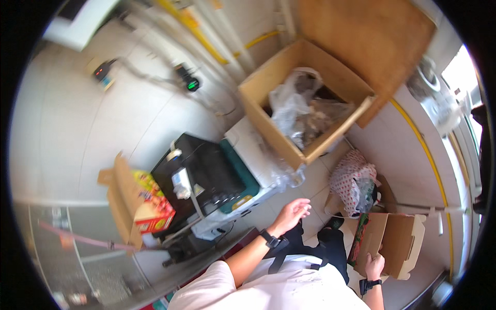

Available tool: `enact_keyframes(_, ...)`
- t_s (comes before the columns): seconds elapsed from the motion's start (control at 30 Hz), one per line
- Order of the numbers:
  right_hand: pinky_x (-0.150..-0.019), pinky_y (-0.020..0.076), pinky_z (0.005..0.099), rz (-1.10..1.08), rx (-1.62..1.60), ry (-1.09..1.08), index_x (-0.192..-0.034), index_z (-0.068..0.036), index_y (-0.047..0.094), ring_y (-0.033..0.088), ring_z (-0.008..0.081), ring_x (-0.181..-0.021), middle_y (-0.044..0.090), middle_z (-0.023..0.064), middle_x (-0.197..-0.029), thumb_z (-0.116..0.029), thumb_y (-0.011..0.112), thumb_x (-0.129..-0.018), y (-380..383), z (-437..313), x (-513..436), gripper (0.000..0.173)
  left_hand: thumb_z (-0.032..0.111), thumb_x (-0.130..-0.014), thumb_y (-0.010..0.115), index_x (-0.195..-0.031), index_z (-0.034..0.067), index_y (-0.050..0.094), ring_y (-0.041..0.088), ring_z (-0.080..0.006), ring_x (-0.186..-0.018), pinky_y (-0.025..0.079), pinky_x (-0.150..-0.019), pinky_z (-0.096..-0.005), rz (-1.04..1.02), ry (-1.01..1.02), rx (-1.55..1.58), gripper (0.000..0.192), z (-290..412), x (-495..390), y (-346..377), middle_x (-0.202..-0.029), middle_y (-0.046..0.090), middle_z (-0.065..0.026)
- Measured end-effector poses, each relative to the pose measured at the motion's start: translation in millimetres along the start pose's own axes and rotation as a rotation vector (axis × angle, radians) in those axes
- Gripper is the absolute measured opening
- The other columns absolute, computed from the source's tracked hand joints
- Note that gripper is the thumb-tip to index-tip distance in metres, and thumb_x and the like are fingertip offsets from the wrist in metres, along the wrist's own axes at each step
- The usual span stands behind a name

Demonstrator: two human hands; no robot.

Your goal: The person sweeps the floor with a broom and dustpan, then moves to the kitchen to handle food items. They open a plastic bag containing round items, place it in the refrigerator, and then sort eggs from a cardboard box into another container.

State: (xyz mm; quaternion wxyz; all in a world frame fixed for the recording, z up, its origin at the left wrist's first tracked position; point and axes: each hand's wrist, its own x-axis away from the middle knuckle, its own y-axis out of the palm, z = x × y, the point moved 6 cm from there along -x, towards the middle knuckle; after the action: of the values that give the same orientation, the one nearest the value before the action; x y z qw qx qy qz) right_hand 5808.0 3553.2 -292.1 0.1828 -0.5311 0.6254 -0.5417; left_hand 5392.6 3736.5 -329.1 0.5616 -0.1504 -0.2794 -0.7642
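Observation:
My right hand [374,266] grips the edge of an open cardboard box [398,236] with a printed red and green side, low at the right. Nothing is in my left hand [291,215], which is held out in front of my body with its fingers apart. Both wrists wear black bands. Beyond my hands stands a large open cardboard box [267,128] with clear plastic bags [288,102] inside. A bag with a red heart-like pattern [346,180] rests on the floor just above the box in my right hand.
A black and green appliance [209,166] sits on a white unit at the left, beside a colourful open carton [126,197]. A brown board [364,42] leans behind the large box. Yellow pipes [422,139] run along the walls. Tiled floor [316,193] shows between the things.

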Motion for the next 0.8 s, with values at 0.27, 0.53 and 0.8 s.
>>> enact_keyframes(0.27, -0.072, 0.0557, 0.0484, -0.046, -0.006, -0.138, -0.088, 0.006, 0.072, 0.071, 0.0437, -0.080, 0.071, 0.0264, -0.080, -0.014, 0.075, -0.085, -20.7, -11.0, -21.1, 0.020, 0.020, -0.099, 0.066, -0.119, 0.002, 0.068, 0.070, -0.0182, -0.095, 0.058, -0.082, -0.0297, 1.151, 0.652, -0.033, 0.026, 184.4, 275.5, -116.2, -0.112, 0.071, -0.0089)
enact_keyframes(0.53, -0.071, 0.0556, 0.0507, -0.026, 0.023, -0.164, -0.089, 0.003, 0.074, 0.070, 0.0456, -0.079, 0.071, 0.0257, -0.081, -0.014, 0.071, -0.084, -30.4, -10.7, -12.2, 0.018, 0.033, -0.100, 0.066, -0.141, -0.003, 0.055, 0.061, -0.0262, -0.115, 0.049, -0.095, -0.0413, 1.597, -0.002, -0.332, 0.056, 182.9, 499.1, -425.1, -0.127, 0.067, -0.0157)
enact_keyframes(0.8, -0.074, 0.0554, 0.0525, 0.067, 0.062, -0.026, -0.090, -0.001, 0.073, 0.068, 0.0454, -0.084, 0.071, 0.0239, -0.084, -0.019, 0.073, -0.083, -46.8, -9.2, 34.3, 0.018, 0.042, -0.099, 0.059, -0.132, -0.002, 0.063, 0.069, -0.0269, -0.098, 0.056, -0.079, -0.0431, 1.121, -0.401, -0.342, 0.055, 124.0, 491.2, -511.3, -0.119, 0.071, -0.0155)
